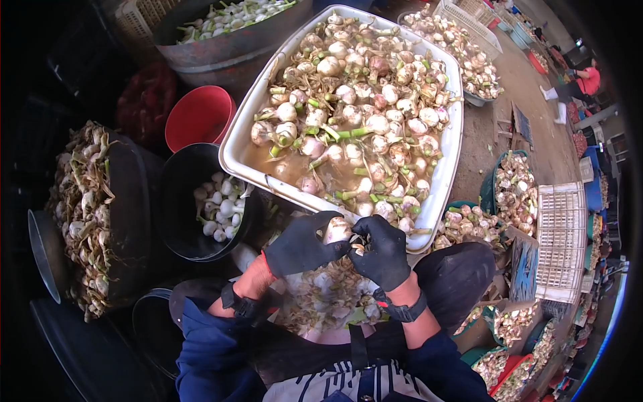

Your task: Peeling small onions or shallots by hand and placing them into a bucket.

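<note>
In a dark glove, my left hand (306,244) is closed around a garlic bulb (338,230), with its thumb at the bulb's lower side. My right hand (383,249), also gloved, pinches a piece of papery garlic skin (358,247) close beside the bulb. Both hands are at the near rim of a white plastic tub (301,199), which holds unpeeled garlic bulbs (378,123) in brownish water. Beneath the hands lies a heap of loose garlic skins (326,296). A black bucket (176,201) to the left holds peeled white garlic bulbs (227,208).
At left are a red bowl (200,116) and a dark container (131,216) heaped with unpeeled garlic. A large metal tub (221,55) of cleaned bulbs stands behind. Green tubs of garlic and a white plastic crate (561,241) are at right. A person (586,80) is farther off.
</note>
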The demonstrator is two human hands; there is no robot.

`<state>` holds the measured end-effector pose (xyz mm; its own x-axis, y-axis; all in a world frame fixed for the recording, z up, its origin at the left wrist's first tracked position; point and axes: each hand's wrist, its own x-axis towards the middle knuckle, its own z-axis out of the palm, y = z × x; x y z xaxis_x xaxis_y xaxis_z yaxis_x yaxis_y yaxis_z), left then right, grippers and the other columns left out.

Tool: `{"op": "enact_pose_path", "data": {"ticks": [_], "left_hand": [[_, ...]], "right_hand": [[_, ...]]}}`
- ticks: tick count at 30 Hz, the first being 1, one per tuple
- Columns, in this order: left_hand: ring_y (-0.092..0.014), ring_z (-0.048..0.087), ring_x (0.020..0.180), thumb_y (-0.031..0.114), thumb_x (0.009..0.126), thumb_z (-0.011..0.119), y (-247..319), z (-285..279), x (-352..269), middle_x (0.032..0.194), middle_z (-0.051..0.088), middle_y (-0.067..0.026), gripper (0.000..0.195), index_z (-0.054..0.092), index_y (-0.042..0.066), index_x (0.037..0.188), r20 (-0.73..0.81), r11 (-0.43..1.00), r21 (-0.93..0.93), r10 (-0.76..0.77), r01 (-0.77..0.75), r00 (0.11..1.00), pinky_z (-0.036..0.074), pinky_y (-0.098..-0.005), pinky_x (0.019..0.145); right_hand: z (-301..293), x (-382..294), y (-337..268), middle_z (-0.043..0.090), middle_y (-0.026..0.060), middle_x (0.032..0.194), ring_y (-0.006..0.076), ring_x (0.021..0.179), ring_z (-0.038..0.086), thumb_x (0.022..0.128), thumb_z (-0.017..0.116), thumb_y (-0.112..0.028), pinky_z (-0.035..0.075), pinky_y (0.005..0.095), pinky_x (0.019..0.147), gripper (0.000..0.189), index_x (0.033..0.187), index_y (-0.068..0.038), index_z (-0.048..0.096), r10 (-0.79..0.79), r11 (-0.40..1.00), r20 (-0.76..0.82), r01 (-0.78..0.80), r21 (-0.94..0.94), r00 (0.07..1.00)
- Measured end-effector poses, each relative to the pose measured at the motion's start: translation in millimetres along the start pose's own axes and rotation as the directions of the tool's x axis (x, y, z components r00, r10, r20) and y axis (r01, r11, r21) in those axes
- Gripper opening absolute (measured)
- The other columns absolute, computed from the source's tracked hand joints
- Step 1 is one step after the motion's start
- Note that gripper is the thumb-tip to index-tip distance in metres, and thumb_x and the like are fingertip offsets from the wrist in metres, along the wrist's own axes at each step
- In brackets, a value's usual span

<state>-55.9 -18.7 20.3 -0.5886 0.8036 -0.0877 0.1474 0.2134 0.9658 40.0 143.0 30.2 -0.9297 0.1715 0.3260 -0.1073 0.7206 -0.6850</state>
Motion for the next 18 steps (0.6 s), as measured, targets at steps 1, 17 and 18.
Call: {"op": "enact_pose_path", "data": {"ticks": [1,17,18], "left_hand": [[-0.014,0.062,0.075,0.012,0.076,0.073,-1.2,0.2,-1.0,0.087,0.066,-0.0121,0.05,0.055,-0.002,0.121,-0.039,0.985,0.079,0.158,-0.154,0.987,0.053,-0.0298,0.072],[-0.02,0.065,0.082,0.019,0.083,0.066,-3.5,9.9,-10.1,0.095,0.067,-0.0167,0.05,0.053,-0.001,0.127,0.0,0.999,0.031,-0.028,0.028,1.0,0.051,-0.0325,0.073],[-0.022,0.065,0.077,0.025,0.086,0.064,-3.4,11.4,-7.2,0.091,0.067,-0.0185,0.048,0.054,-0.002,0.125,0.022,0.995,0.085,-0.054,0.052,0.998,0.05,-0.0334,0.071]], "right_hand": [[-0.1,0.4,-0.7,0.062,0.0122,0.077,0.0286,0.066,0.063,0.065,0.072,-0.004,0.049,0.036,0.058,0.024,0.085,-0.005,0.059,-0.002,1.0,0.001,0.002,0.003,1.0],[0.4,-11.7,1.1,0.064,0.0074,0.077,0.0144,0.066,0.059,0.074,0.063,0.003,0.046,0.0276,0.062,0.015,0.088,-0.003,0.064,0.403,0.846,0.101,-0.412,0.337,0.91],[3.9,-16.0,3.1,0.064,0.0099,0.078,0.0186,0.067,0.061,0.073,0.06,0.005,0.047,0.0289,0.063,0.018,0.088,-0.003,0.064,0.335,0.897,0.068,-0.34,0.282,0.94]]}}
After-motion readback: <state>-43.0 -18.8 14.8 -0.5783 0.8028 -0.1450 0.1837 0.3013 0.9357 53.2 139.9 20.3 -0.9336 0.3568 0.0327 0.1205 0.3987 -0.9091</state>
